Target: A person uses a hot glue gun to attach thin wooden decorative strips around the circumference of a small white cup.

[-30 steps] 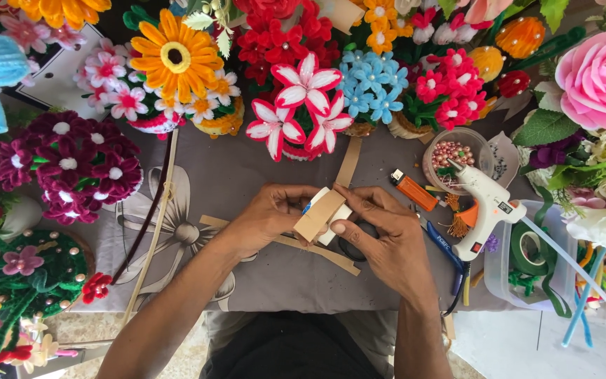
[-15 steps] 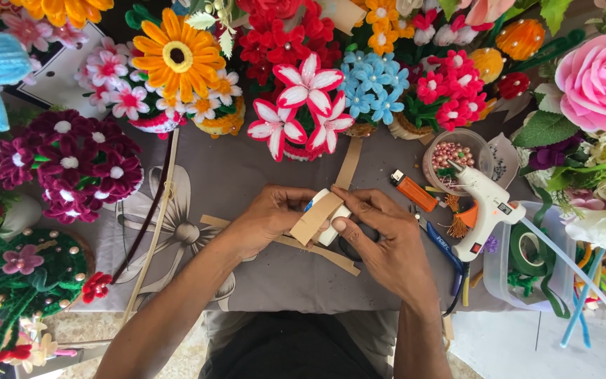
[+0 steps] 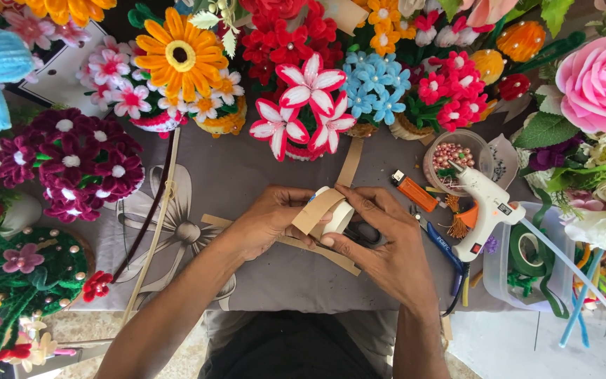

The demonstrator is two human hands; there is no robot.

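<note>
While the fingers of both hands close around it, a small white roll (image 3: 340, 216) wrapped with a tan strip (image 3: 317, 210) sits pinched at the frame's centre, the left hand (image 3: 268, 221) on its left side and the right hand (image 3: 387, 242) on its right and top. Beneath them lies a grey cloth (image 3: 247, 175). Right of centre rest an orange lighter (image 3: 415, 191) and a white glue gun (image 3: 485, 207), with crafted flowers (image 3: 303, 105) across the top.

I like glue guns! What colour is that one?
The glue gun is white with an orange trigger, seen in the head view.

Flower pots (image 3: 310, 119) line the far edge of the surface (image 3: 247, 182), the glue gun (image 3: 482, 207) lies right of the hands (image 3: 331, 224), and a lighter (image 3: 414, 191) sits between them.
</note>
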